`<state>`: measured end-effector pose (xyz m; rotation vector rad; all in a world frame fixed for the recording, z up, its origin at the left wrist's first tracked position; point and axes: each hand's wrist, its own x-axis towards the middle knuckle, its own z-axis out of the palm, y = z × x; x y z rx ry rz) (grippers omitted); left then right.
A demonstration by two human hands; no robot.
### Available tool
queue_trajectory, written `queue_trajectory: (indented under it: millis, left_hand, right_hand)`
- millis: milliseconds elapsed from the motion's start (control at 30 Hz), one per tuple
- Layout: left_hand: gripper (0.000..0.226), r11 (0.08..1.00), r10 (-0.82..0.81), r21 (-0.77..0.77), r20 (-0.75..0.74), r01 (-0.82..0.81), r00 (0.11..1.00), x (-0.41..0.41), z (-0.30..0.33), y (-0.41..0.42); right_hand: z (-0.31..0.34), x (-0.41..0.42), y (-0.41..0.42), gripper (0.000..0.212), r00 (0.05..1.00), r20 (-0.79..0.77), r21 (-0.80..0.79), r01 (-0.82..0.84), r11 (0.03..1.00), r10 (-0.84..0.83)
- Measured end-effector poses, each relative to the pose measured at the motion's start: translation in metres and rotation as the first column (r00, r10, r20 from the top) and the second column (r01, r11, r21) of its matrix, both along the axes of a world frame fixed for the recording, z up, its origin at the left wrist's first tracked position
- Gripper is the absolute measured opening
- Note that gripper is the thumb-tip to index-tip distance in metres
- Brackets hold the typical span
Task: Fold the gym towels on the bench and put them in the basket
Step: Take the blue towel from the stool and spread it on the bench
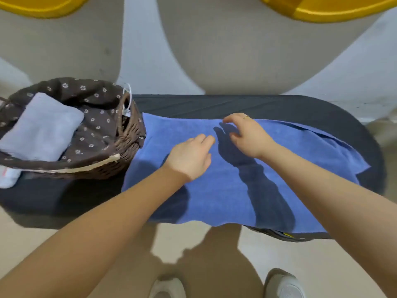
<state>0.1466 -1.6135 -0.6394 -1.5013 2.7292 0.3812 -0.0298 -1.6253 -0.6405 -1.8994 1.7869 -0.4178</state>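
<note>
A blue towel (268, 190) lies spread over the dark bench (214, 104), its near edge hanging past the bench front. My left hand (191, 158) lies flat on the towel's middle with fingers straight. Just right of it, my right hand (247, 136) hovers over the towel with fingers loosely bent and holding nothing; its shadow falls on the cloth. A wicker basket (126, 134) with a brown flowered liner stands on the bench's left end. A folded pale towel (43, 127) lies inside it.
A white cloth (7, 176) hangs at the basket's near left side. Beige floor runs in front of the bench, where my shoes (285, 287) stand. Yellow shapes (322, 7) sit on the floor far behind the bench.
</note>
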Motion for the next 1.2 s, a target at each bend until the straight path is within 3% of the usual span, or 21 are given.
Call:
queue_trajectory:
  millis: [167, 267, 467, 600, 700, 800, 900, 967, 1067, 1133, 1200]
  left_hand:
    - [0.030, 0.990, -0.139, -0.011, -0.156, 0.139, 0.978, -0.106, -0.005, -0.006]
    - [0.027, 0.985, -0.160, 0.024, -0.213, 0.169, 0.964, -0.164, -0.013, -0.010]
    - [0.034, 0.987, -0.087, 0.108, -0.270, 0.120, 0.959, -0.236, -0.030, -0.026]
    - [0.030, 0.989, -0.086, 0.104, -0.172, 0.105, 0.981, -0.252, -0.035, -0.037]
    - [0.025, 0.999, 0.037, 0.020, -0.164, -0.034, 0.986, -0.255, -0.028, -0.052]
    - [0.025, 0.996, 0.075, -0.040, -0.174, -0.083, 0.982, -0.260, -0.023, -0.065]
    - [0.020, 0.992, 0.099, -0.064, -0.152, -0.110, 0.983, -0.267, -0.019, -0.075]
    - [0.019, 0.991, 0.116, -0.052, -0.170, -0.126, 0.979, -0.270, -0.019, -0.081]
    - [0.036, 0.992, 0.121, 0.048, -0.225, -0.113, 0.967, -0.271, -0.028, -0.083]
    - [0.043, 0.998, 0.053, 0.046, -0.264, -0.043, 0.963, -0.272, -0.034, -0.078]
    - [0.037, 0.998, -0.060, 0.002, -0.306, 0.063, 0.950, -0.279, -0.037, -0.064]
  right_hand:
    - [-0.009, -0.115, 0.046, 0.034, 0.900, -0.230, -0.049, 0.370, 0.928, -0.371]
    - [-0.016, -0.165, 0.066, 0.028, 0.819, -0.317, -0.047, 0.490, 0.870, -0.478]
    - [-0.021, -0.212, 0.076, 0.020, 0.787, -0.448, -0.033, 0.460, 0.887, -0.424]
    - [0.001, -0.236, 0.066, 0.013, 0.857, -0.305, 0.104, 0.463, 0.880, -0.415]
    - [0.020, -0.262, 0.040, 0.007, 0.874, -0.346, 0.196, 0.423, 0.885, -0.341]
    - [0.034, -0.278, 0.013, 0.024, 0.793, -0.469, 0.179, 0.515, 0.838, -0.388]
    - [0.042, -0.277, -0.006, 0.032, 0.690, -0.555, -0.012, 0.551, 0.834, -0.464]
    - [0.038, -0.272, -0.013, 0.032, 0.715, -0.509, -0.088, 0.511, 0.855, -0.480]
    - [0.012, -0.271, -0.007, 0.048, 0.841, -0.295, -0.009, 0.473, 0.881, -0.454]
    - [-0.003, -0.273, 0.009, 0.049, 0.822, -0.156, -0.024, 0.552, 0.834, -0.548]
    - [-0.014, -0.275, 0.031, 0.040, 0.749, -0.117, -0.060, 0.650, 0.757, -0.652]
